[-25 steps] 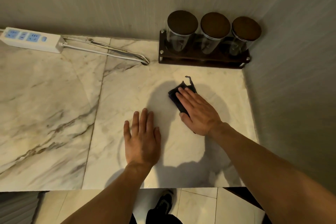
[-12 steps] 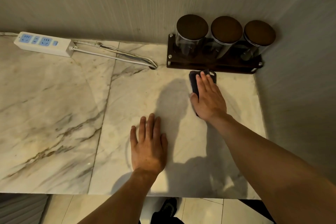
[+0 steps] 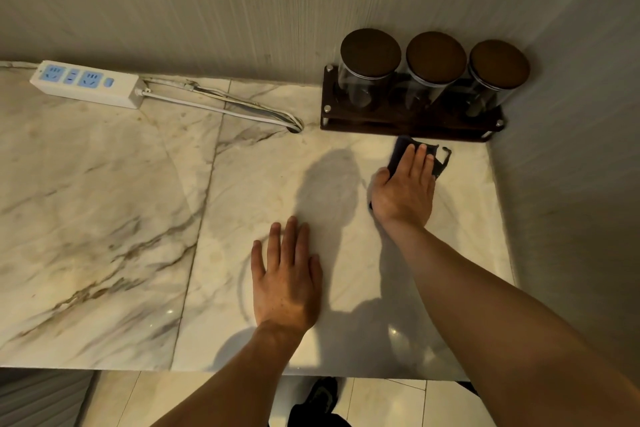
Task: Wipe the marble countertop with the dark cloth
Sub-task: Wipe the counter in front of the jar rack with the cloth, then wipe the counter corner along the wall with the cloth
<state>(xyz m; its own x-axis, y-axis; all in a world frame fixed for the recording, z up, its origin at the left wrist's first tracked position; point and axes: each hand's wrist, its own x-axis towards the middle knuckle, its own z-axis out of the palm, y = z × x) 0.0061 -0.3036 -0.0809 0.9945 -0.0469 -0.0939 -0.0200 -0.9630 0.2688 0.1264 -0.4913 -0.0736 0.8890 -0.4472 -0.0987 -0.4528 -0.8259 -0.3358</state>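
Nearest, the left hand (image 3: 286, 279) lies flat on the veined cream marble countertop (image 3: 104, 218), fingers spread, holding nothing — a brace, it seems. Beyond it and to its right, the right hand (image 3: 407, 189) presses palm-down with fingers extended on the small dark folded cloth (image 3: 401, 149), which pokes out past the fingertips toward the dark wooden rack of three lidded glass jars (image 3: 408, 121) — just short of it. The cloth's long axis runs along the fingers.

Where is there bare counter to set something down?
Widest bare patch: marble countertop left of the left hand, in front of the power strip. Crowded: back right corner, where the right hand presses the dark cloth beside the jar rack.
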